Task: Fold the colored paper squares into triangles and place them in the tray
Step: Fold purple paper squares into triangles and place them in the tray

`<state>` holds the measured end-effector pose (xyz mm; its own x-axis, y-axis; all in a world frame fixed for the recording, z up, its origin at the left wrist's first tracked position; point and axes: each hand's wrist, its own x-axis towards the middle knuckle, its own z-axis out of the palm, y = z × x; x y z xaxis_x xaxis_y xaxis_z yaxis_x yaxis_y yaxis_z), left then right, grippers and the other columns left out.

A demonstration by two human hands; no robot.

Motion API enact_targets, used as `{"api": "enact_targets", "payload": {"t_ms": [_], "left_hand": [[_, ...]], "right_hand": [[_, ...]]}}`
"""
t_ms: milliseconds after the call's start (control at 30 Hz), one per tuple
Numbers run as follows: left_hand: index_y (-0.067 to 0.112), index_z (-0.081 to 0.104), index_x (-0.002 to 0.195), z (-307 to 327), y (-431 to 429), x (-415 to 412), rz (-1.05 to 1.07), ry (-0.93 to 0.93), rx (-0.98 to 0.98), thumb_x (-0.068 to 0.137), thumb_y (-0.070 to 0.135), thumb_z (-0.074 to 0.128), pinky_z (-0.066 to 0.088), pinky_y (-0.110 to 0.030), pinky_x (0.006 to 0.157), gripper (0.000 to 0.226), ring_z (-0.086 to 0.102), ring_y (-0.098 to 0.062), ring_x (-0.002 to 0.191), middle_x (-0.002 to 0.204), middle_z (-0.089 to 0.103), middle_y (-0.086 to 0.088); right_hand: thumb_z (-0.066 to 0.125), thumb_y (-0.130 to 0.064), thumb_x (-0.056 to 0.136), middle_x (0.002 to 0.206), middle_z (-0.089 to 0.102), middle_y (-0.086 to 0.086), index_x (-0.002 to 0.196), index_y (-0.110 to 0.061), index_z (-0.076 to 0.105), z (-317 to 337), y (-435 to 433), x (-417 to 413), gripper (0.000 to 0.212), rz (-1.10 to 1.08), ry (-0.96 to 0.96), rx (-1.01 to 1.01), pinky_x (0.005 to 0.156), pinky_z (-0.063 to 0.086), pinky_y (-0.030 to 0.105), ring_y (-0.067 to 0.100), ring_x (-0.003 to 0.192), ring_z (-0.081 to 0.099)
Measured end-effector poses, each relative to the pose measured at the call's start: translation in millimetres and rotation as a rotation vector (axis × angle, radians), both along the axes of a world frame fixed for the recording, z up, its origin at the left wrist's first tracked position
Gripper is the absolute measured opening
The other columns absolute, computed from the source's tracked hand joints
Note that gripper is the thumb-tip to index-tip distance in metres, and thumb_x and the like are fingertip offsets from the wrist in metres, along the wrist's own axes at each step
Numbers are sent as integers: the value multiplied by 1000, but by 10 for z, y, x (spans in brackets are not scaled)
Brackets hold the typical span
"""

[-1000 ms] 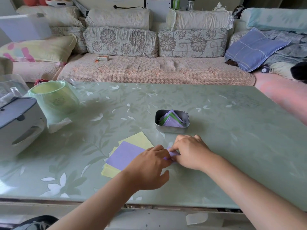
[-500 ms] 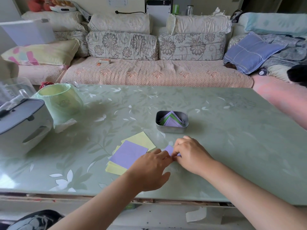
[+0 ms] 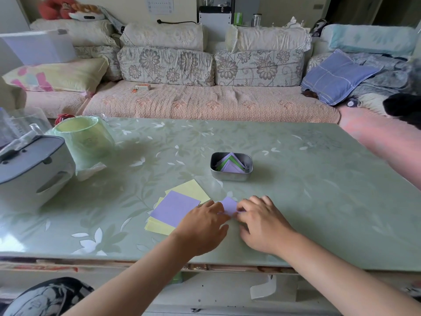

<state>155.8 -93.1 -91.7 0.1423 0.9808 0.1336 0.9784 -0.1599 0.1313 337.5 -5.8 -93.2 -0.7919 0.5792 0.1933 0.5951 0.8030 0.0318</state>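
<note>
Fingers of the left hand: stretched forward and nearly straight. I see their tips resting on the left edge of the purple piece, with the thumb spread out to the right.
Fingers of the right hand: bent at the knuckles, tips down on the right and near side of the same piece. The thumb is hidden from me, so I cannot tell whether this hand pinches the paper or only presses it.
Purple piece: one, lying on the table between the two hands, only its far corner showing.
Stack: just left of the left hand, whose wrist overlaps its near right corner.
Purple square: one, on top of the stack.
Yellow sheets: under the purple one, fanned out far and near. I count at least two, beyond that I cannot tell.
Tray: one metal tray, farther out than the hands and apart from them.
Folded triangles: inside the tray, purple and green, overlapping. I make out several but cannot get an exact count.
Hands: two, both low over the near middle of the table.
Left side of table: one green bin and one grey-lidded white appliance.
</note>
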Motion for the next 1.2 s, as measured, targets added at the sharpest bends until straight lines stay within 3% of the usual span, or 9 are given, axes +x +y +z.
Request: {"api": "enact_targets", "payload": {"t_ms": [167,333,533,600,700,800,1000,1100,1200], "left_hand": [[16,71,96,3,-56,-26,112,32,-6,91,43,15,51,-36,75,63,53,-20,105,110,59,2],[11,63,90,4,-122,-89,228,9,-48,101,33,33,49,-36,70,39,53,-21,100,107,54,0],[19,41,73,-122,-134,-197,329,-82,-60,91,41,22,34,-31,60,34,57,-22,90,94,54,1],[19,38,70,-139,-146,-195,324,-83,-37,93,38,24,37,-31,60,33,56,-22,91,93,55,1],[15,52,76,-85,-157,-132,300,-60,87,100,29,35,46,-34,63,32,52,-19,96,98,57,1],[13,67,95,-85,-102,-88,203,-102,281,93,35,36,52,-34,55,38,56,-19,96,104,63,3],[14,69,111,-205,-15,-25,13,-147,124,91,42,34,55,-39,81,48,53,-19,111,117,63,1],[22,64,124,-201,-11,-15,25,-139,103,92,48,33,55,-38,83,52,51,-18,112,119,60,3],[26,62,129,-176,-30,-5,-4,-101,113,93,55,34,54,-35,81,54,51,-19,111,120,58,4]], "right_hand": [[40,-32,73,96,65,-7,86,-32,77,-18,-2,25,39,-19,36,-19,73,42,35,22,85,60],[52,-27,74,96,65,-7,89,-31,79,-9,-17,-1,31,-53,27,-44,76,42,36,23,87,60],[49,-27,77,99,64,-6,91,-30,79,2,-24,-21,33,-66,39,-43,80,41,36,23,92,58],[51,-28,74,99,65,-4,86,-29,78,-2,-34,-15,29,-57,22,-26,79,43,36,23,93,58],[53,-30,71,102,64,-3,80,-26,76,-6,-36,-8,26,-22,4,11,81,42,35,23,98,56],[53,-31,69,102,63,-3,78,-21,74,6,-47,-31,25,10,-27,38,82,42,35,23,97,55],[28,-33,75,100,59,-3,88,-20,73,24,-61,-58,48,37,-72,32,85,39,38,25,96,54],[33,-31,76,102,58,-3,101,-26,74,-17,-64,-39,48,31,-39,-1,82,41,37,24,95,54],[32,-32,77,100,59,-4,97,-28,75,-39,-57,-31,48,14,2,-11,80,43,37,23,93,56]]}}
